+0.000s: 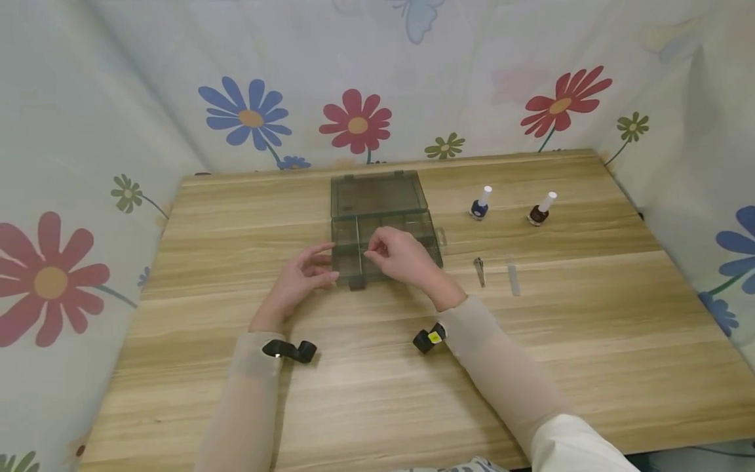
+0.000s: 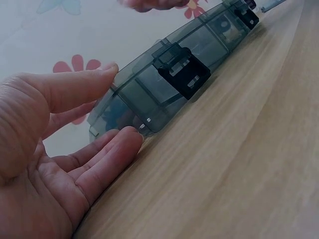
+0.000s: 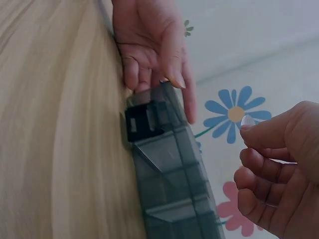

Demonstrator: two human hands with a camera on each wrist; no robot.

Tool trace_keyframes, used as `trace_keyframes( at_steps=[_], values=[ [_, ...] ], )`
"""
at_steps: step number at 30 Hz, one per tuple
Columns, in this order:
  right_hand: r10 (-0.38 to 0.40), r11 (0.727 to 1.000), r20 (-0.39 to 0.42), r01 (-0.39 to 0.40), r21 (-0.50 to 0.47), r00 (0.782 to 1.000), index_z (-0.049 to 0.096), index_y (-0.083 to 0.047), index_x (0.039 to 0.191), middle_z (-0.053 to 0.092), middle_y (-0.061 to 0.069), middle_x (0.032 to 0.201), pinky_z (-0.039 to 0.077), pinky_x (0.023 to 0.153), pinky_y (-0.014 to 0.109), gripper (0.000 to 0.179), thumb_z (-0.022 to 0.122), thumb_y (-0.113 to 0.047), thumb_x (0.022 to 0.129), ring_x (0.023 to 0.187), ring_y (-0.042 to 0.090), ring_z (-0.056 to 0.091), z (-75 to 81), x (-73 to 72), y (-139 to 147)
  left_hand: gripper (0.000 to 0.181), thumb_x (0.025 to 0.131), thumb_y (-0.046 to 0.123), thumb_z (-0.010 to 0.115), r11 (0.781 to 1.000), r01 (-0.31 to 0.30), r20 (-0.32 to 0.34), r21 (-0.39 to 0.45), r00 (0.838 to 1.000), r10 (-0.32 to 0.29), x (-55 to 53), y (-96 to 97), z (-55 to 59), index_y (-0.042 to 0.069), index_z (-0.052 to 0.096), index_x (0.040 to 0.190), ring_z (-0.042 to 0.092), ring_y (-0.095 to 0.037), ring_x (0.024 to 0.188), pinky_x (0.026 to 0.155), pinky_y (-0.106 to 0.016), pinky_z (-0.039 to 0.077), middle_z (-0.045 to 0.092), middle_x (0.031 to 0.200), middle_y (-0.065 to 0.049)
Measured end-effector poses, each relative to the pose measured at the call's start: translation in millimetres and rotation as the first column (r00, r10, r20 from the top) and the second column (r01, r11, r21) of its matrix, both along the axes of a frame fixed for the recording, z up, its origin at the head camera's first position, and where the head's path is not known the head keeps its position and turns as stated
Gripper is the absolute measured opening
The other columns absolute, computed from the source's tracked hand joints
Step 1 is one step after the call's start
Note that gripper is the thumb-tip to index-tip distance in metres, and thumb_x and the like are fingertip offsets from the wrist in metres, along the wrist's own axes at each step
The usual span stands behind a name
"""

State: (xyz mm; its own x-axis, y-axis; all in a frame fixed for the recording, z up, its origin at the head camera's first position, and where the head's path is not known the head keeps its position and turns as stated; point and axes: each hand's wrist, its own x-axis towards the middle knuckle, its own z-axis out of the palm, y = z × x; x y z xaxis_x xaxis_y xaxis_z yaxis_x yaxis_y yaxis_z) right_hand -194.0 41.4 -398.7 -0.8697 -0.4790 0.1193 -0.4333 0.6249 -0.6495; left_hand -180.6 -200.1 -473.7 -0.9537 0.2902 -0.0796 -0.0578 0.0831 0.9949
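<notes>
At the left edge of the box point(image 1: 380, 195), my left hand point(image 1: 302, 274) touches, fingers spread, while above it my right hand point(image 1: 404, 255) curls, holding what, I cannot tell!

Blue polish bottle point(image 1: 479, 210) and dark polish bottle point(image 1: 537, 214), both white-capped, standing apart on wooden table point(image 1: 596, 341). Nail clipper point(image 1: 480, 272) and pale strip point(image 1: 514, 280) lying nearer, not touching. Flower-printed cloth point(image 1: 466, 85) behind.

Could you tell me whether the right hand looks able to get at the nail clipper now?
Most likely yes: the nail clipper lies uncovered on the table, just right of the open box. The right hand is over that box, and nothing tall seems to stand in between.
</notes>
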Motion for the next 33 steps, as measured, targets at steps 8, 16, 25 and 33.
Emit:
trace_keyframes(
  at_steps=[8,16,25,33],
  values=[
    [0.014,0.997,-0.013,-0.013,0.077,1.0,0.061,-0.011,0.085,0.057,-0.002,0.08,0.048,0.059,0.023,0.009,0.064,-0.019,0.089,0.07,0.011,0.054,-10.2,-3.1,-20.8,0.065,0.08,0.012,0.074,1.0,-0.004,-0.015,0.005,1.0,0.004,-2.6,-0.1,-3.6,0.014,0.045,0.138,0.06,-0.027,0.094,0.076,-0.039,0.056,0.049,0.127,-0.019],
    [0.021,0.991,-0.001,-0.021,0.135,1.0,0.062,-0.011,0.088,0.057,-0.002,0.082,0.047,0.056,0.023,0.009,0.062,-0.02,0.09,0.069,0.011,0.054,-15.8,-4.4,-32.0,0.065,0.081,0.005,0.071,1.0,0.002,0.016,0.002,1.0,-0.002,5.9,2.7,17.0,0.008,0.041,0.139,0.06,-0.025,0.094,0.078,-0.039,0.055,0.047,0.129,-0.024],
    [0.023,0.984,-0.006,-0.022,0.177,1.0,0.062,-0.011,0.092,0.056,-0.002,0.084,0.048,0.059,0.024,0.009,0.061,-0.02,0.09,0.071,0.011,0.054,-19.0,-5.7,-36.8,0.064,0.081,0.002,0.07,1.0,0.001,0.006,-0.009,1.0,-0.001,7.2,4.0,20.8,0.006,0.042,0.138,0.06,-0.024,0.092,0.078,-0.041,0.055,0.048,0.128,-0.025],
    [0.024,0.987,-0.006,-0.023,0.161,1.0,0.064,-0.011,0.098,0.059,-0.001,0.089,0.05,0.063,0.024,0.013,0.061,-0.022,0.091,0.076,0.011,0.057,-18.4,-3.8,-34.1,0.065,0.081,0.004,0.071,1.0,0.004,-0.001,0.005,1.0,-0.004,1.3,-0.8,6.8,0.009,0.042,0.139,0.061,-0.025,0.092,0.078,-0.043,0.055,0.048,0.128,-0.023]
  ],
)
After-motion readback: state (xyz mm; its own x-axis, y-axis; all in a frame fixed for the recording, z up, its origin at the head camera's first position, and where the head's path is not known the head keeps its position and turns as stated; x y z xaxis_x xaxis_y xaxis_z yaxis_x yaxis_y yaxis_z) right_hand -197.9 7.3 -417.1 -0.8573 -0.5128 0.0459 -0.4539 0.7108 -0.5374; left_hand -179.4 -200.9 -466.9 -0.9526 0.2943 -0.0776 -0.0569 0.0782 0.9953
